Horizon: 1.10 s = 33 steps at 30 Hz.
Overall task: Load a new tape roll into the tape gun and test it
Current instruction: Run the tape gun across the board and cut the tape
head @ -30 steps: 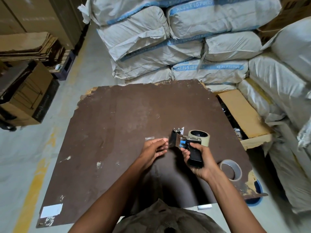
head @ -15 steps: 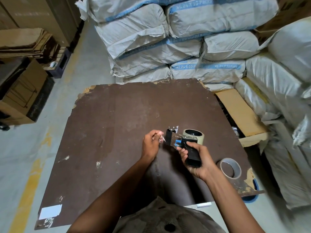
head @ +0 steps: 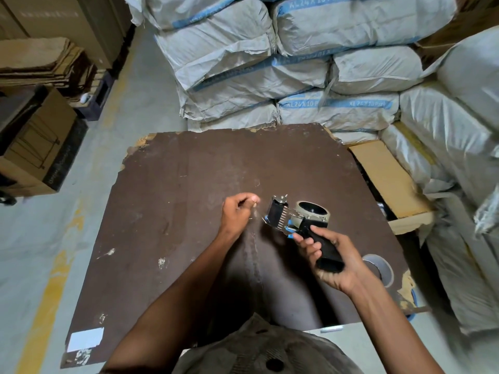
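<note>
Tape gun [head: 297, 222], roll seated on it, is hanging over the brown board [head: 167, 201] with your right hand [head: 328, 261] wrapping its black handle, your left hand [head: 237, 211] curling just beside its toothed blade, pinching a clear tape scrap, a spare roll [head: 382, 268] lying near the board's right edge.

Tape gun [head: 297, 222] above board [head: 172, 201], right; spare roll [head: 379, 268] on board, nearer; sacks [head: 297, 76] behind.
</note>
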{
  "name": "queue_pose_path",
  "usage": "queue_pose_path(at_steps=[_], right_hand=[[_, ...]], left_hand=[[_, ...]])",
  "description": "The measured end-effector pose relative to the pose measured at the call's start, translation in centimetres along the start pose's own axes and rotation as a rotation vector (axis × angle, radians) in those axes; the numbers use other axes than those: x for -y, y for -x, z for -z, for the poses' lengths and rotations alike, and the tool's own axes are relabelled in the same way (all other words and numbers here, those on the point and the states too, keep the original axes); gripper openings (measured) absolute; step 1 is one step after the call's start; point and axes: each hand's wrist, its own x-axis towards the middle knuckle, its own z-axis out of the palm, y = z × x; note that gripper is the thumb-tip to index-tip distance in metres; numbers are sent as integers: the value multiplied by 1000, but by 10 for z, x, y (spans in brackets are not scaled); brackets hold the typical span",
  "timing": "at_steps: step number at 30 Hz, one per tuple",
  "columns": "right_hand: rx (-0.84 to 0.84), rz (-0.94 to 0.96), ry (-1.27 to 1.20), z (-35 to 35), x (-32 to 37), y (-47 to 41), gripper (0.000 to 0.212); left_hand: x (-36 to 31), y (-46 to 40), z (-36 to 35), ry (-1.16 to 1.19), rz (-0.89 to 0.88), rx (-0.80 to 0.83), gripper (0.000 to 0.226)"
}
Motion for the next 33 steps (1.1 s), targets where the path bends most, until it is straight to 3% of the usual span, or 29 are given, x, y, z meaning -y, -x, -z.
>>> queue_pose_path(at_steps=[3,6,11,14,17,21,33], right_hand=[[42,-15,-17,5,4,3,40],[128,-40,-14,7,13,4,67],[166,-109,-65,7,27,-6,70],[162,-154,-111,10,33,-17,65],[107,-137,-122,9,40,-27,45],[49,-100,-107,0,46,-45,36],[-16,-31,178,-40,93,-124,39]], left_hand=[[-11,-12,10,-57,-56,126,22],[-17,-22,12,-38,-72,237,16],[-11,-32,13,-8,52,359,22],[-6,-40,20,72,201,267,23],[2,-44,26,63,239,210,23],[15,-42,27,49,256,153,22],[52,-65,27,55,327,28,22]])
